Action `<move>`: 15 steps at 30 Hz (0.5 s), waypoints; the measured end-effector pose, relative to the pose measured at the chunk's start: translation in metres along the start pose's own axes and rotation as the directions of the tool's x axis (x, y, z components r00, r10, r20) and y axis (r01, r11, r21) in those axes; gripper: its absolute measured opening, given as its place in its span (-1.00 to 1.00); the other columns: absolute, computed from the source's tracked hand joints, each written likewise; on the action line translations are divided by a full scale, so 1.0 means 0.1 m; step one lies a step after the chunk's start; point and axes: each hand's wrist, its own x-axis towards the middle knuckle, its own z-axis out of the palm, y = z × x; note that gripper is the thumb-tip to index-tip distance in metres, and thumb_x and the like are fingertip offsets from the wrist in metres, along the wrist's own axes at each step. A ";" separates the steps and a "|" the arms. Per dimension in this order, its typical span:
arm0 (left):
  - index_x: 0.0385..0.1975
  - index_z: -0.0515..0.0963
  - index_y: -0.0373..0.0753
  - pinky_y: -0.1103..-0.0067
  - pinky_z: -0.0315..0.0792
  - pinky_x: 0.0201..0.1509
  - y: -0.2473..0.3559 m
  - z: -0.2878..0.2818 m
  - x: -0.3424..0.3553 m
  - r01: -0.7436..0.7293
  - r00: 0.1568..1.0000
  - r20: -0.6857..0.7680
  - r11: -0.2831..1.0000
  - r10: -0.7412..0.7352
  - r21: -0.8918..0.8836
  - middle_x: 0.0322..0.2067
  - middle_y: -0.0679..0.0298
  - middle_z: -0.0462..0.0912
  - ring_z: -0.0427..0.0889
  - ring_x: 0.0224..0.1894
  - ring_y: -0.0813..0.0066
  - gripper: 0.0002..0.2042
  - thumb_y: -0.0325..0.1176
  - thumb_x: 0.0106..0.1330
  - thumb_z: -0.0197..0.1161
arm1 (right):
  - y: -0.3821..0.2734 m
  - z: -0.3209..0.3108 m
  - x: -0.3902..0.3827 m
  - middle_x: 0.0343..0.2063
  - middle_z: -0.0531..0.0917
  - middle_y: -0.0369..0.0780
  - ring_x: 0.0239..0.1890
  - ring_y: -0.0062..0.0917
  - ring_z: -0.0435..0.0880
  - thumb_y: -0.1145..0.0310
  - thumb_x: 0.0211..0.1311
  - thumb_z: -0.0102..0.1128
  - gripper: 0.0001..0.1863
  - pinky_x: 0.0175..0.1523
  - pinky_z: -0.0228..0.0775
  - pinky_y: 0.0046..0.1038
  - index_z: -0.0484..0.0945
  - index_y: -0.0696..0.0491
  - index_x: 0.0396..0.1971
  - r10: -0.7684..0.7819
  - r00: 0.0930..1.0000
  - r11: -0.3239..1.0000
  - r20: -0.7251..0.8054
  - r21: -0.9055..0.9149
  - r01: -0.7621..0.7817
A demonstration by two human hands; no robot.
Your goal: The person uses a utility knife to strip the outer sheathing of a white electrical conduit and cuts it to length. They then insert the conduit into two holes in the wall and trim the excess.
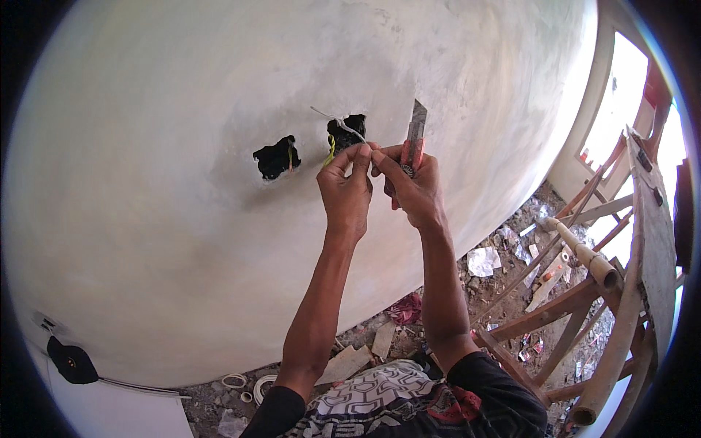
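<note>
Wooden trestle (pixel 584 292) well apart from right hand (pixel 418 186)

Open air fronts the pale wall (pixel 168 241) beyond the left hand (pixel 346 193), while timber framing (pixel 544 311) and a bamboo pole (pixel 585 257) obstruct the right.

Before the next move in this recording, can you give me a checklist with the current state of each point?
1. Pale wire held by the left hand: ok, pinched at the fingertips.
2. Cutter knife secure in the right hand: ok, as far as the grip shows.
3. Blade retracted: not ok, it is out and points up.
4. Blade clear of the pale wire: ok, it stands apart to the right.
5. Yellow wire free of the left hand: cannot tell, it hangs right beside it.
6. Wires dead: cannot tell, nothing in view settles it.
</note>
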 end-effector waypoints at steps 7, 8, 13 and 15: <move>-0.19 0.68 -0.42 0.63 0.39 -0.53 -0.36 -0.11 -0.11 -0.169 0.971 -0.059 0.841 0.231 0.515 -0.39 0.19 0.74 0.53 -0.55 0.63 -0.77 -0.33 0.41 0.28 | 0.10 -0.01 0.08 -0.56 0.64 -0.33 -0.57 -0.78 0.47 0.22 0.35 0.31 -0.70 -0.48 0.30 -0.58 0.68 0.20 -0.37 -0.084 0.992 0.982 -0.099 -0.177 0.065; -0.18 0.68 -0.43 0.63 0.40 -0.52 -0.25 -0.04 -0.14 -0.212 0.957 -0.054 0.816 0.284 0.537 -0.36 0.15 0.75 0.55 -0.54 0.62 -0.76 -0.33 0.41 0.28 | 0.09 -0.03 0.08 -0.59 0.60 -0.34 -0.62 -0.78 0.42 0.23 0.35 0.32 -0.71 -0.54 0.24 -0.59 0.66 0.18 -0.40 -0.069 0.992 0.990 -0.102 -0.127 0.056; -0.10 0.65 -0.45 0.69 0.25 -0.66 0.21 0.07 0.00 -0.093 0.988 -0.099 0.964 0.121 0.250 -0.23 0.09 0.78 0.40 -0.71 0.71 -0.72 -0.31 0.46 0.18 | 0.15 -0.07 0.09 -0.64 0.54 -0.37 -0.72 -0.78 0.33 0.25 0.35 0.33 -0.71 -0.67 0.11 -0.59 0.63 0.16 -0.46 0.058 0.997 0.987 -0.044 0.155 -0.051; -0.05 0.62 -0.46 0.69 0.12 -0.72 0.28 0.11 0.08 0.093 0.990 -0.109 0.995 -0.089 0.028 -0.23 0.10 0.79 0.22 -0.78 0.77 -0.69 -0.29 0.51 0.12 | 0.16 -0.06 0.09 -0.59 0.60 -0.34 -0.64 -0.77 0.42 0.22 0.35 0.32 -0.70 -0.56 0.23 -0.59 0.67 0.19 -0.41 0.070 0.998 0.985 -0.005 0.159 -0.069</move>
